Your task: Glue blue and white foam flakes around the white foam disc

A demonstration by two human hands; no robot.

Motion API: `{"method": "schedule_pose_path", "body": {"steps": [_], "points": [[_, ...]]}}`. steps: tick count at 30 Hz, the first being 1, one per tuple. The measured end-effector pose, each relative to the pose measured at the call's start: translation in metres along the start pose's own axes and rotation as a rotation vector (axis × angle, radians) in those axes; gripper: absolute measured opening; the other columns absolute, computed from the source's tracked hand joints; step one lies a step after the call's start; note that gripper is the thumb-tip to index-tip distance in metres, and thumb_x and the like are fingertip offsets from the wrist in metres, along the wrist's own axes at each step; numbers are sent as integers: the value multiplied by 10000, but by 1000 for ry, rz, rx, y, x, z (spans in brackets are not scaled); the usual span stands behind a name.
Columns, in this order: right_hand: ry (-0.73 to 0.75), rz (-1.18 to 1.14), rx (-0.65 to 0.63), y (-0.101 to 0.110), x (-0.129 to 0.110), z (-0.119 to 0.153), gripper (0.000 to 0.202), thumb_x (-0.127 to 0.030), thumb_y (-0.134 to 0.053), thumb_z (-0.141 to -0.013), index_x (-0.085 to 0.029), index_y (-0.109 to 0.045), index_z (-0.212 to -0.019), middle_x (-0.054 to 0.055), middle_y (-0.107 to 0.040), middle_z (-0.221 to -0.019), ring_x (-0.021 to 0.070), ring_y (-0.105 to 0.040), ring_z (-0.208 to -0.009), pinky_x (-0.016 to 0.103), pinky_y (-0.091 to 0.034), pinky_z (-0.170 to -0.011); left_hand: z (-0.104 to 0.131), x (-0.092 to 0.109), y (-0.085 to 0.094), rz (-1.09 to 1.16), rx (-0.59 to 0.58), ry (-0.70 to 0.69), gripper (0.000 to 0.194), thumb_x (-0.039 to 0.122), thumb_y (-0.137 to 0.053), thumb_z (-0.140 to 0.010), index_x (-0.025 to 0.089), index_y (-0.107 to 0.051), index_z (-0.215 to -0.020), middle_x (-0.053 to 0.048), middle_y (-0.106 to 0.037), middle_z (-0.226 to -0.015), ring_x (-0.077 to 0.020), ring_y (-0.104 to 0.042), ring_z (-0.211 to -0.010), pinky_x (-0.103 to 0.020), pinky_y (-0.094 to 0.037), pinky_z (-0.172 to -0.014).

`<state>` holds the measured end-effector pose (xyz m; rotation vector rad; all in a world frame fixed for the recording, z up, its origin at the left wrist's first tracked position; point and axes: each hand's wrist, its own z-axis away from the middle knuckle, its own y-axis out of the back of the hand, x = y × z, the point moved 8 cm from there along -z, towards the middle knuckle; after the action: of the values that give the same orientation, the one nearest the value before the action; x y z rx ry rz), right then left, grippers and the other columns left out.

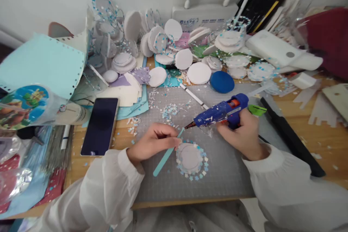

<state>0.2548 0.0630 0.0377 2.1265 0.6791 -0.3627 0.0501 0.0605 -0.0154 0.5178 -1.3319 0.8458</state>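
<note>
My left hand [157, 140] pinches a turquoise stick with a rounded end [164, 161], which slants across the grey cutting mat [225, 181]. In my right hand [244, 134] is a blue hot glue gun [217, 113], its body spotted with white bits. The gun's dark nozzle points left and meets, or nearly meets, the upper end of the stick; contact is too small to tell. Just below lies a pale round disc [189, 156] ringed by small blue and white star or flower shapes. Loose confetti pieces [170, 111] are scattered on the mat behind my left hand.
A phone [100, 127] lies to the left, near a clear cup with a printed lid [29, 101]. White discs [199, 73] and beaded rings are piled along the back. A white pen [193, 96] and a blue round pad [222, 82] lie behind the gun; a black strip [293, 137] is at right.
</note>
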Motion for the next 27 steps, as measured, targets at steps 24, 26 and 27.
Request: {"method": "schedule_pose_path", "body": {"steps": [24, 26, 27], "points": [[60, 51, 68, 6, -6, 2, 255, -283, -616, -630, -241, -370, -577, -76, -338, -459, 97, -330, -390, 255, -287, -388, 0, 0, -2, 28, -24, 9, 328, 325, -642, -787, 116, -583, -541, 2, -503, -541, -88, -419, -532, -223, -319, -515], [83, 77, 87, 8, -8, 2, 268, -305, -630, -631, -244, -373, -587, -72, -338, -463, 105, -343, -395, 263, -298, -393, 0, 1, -2, 28, -23, 7, 325, 320, -644, -785, 117, -583, -539, 3, -506, -541, -88, -420, -532, -223, -323, -522], [97, 84, 97, 10, -9, 3, 273, -313, -639, -630, -244, -377, -592, -69, -346, -465, 111, -358, -399, 267, -306, -398, 0, 1, -2, 30, -21, 5, 323, 320, -645, -784, 117, -584, -540, 2, -509, -542, -89, -423, -533, -224, -328, -527]]}}
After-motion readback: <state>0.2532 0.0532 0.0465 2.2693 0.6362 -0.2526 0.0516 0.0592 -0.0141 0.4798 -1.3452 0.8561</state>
